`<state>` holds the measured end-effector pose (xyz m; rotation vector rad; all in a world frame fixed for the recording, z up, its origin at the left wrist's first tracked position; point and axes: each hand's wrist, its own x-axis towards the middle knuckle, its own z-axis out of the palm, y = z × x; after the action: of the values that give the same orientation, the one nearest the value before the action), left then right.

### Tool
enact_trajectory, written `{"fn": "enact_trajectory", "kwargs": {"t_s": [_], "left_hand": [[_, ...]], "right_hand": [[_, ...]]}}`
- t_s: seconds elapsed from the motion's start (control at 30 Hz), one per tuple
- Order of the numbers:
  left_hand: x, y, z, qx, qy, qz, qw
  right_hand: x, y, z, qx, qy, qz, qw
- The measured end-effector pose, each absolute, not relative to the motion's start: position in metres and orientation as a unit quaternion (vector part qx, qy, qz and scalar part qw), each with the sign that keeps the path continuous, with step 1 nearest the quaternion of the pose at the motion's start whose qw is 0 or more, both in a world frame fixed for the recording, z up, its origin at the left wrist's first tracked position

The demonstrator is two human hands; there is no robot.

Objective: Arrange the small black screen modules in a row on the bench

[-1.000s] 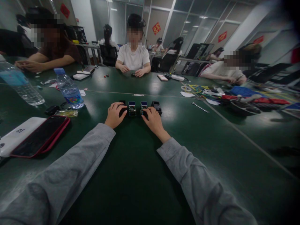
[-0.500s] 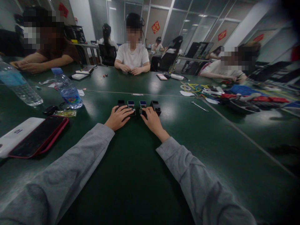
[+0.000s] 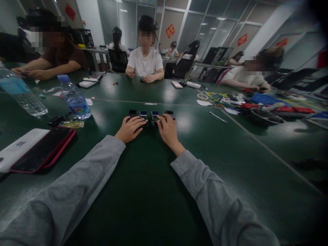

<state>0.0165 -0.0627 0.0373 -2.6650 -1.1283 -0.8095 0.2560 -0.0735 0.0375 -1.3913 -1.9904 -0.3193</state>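
Observation:
Four small black modules lie in a row on the dark green table [image 3: 143,191]. The two middle ones [image 3: 143,113] [image 3: 154,113] have blue tops. My left hand [image 3: 130,129] reaches in from the left, and its stretched fingers rest on the second module. The leftmost module [image 3: 132,112] is uncovered beside it. My right hand [image 3: 167,130] lies with spread fingers over the third module and the rightmost black module [image 3: 170,112]. Both my sleeves are grey.
A red-cased phone [image 3: 43,148] on a white device [image 3: 15,153] lies at the left. Two water bottles [image 3: 74,99] [image 3: 22,94] stand behind it. Cables and tools [image 3: 230,100] and a metal wrench [image 3: 218,117] are at the right. Other people sit around the table.
My left hand slid off the leftmost module onto the second one. My right hand's fingers spread to the right, over the rightmost module, which now sits closer in the row.

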Motion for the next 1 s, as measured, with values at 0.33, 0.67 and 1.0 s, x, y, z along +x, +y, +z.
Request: {"fn": "enact_trajectory", "kwargs": {"t_s": [0.33, 0.67, 1.0], "left_hand": [[0.005, -0.049, 0.035, -0.758, -0.485, -0.436, -0.011], [0.000, -0.039, 0.030, -0.731, -0.490, -0.471, -0.053], [-0.002, -0.039, 0.030, -0.720, -0.497, -0.478, -0.082]], "right_hand": [[0.281, -0.051, 0.015, -0.648, -0.653, -0.041, 0.391], [0.276, -0.056, 0.021, -0.641, -0.676, -0.038, 0.360], [0.279, -0.055, 0.018, -0.637, -0.674, -0.032, 0.373]]}}
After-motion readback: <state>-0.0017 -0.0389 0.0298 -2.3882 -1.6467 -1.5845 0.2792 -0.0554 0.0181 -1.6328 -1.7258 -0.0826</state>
